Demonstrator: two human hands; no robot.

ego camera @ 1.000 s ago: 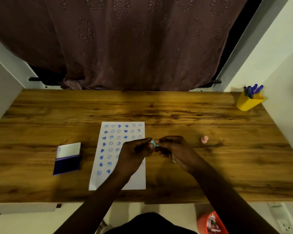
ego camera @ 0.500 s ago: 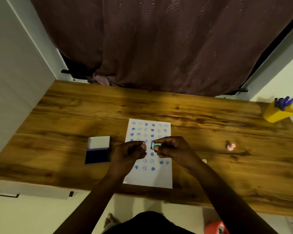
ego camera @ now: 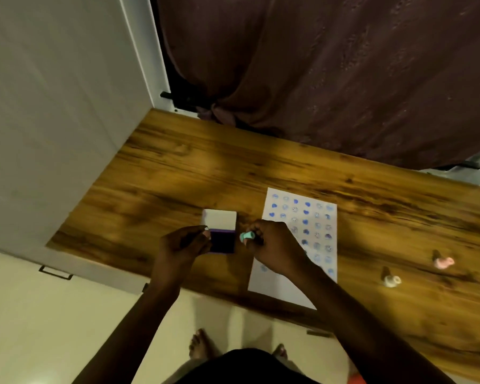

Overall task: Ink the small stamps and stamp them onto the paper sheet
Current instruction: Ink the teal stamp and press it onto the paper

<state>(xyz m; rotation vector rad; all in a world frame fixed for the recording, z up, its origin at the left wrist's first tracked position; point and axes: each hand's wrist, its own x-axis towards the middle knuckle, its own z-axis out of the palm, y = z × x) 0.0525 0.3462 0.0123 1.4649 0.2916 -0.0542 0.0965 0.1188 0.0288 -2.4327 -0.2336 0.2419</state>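
Observation:
My right hand (ego camera: 272, 249) pinches a small teal stamp (ego camera: 246, 236) just right of the open ink pad (ego camera: 222, 241), whose dark purple pad faces up with its white lid (ego camera: 219, 218) folded back. My left hand (ego camera: 182, 245) rests against the pad's left edge, fingers curled; something small and pale shows at its fingertips, too blurred to name. The white paper sheet (ego camera: 283, 289) lies to the right of the pad, covered with several rows of blue stamped marks and partly hidden by my right forearm.
A pink stamp (ego camera: 444, 262) and a white stamp (ego camera: 391, 280) lie on the wooden table (ego camera: 178, 167) to the right of the sheet. A white wall panel stands at the left and a brown curtain hangs behind. The table's front edge runs close under my arms.
Both hands moved left from over the sheet to the ink pad, the right one carrying the teal stamp. The camera swung left, and the yellow pen holder left the view.

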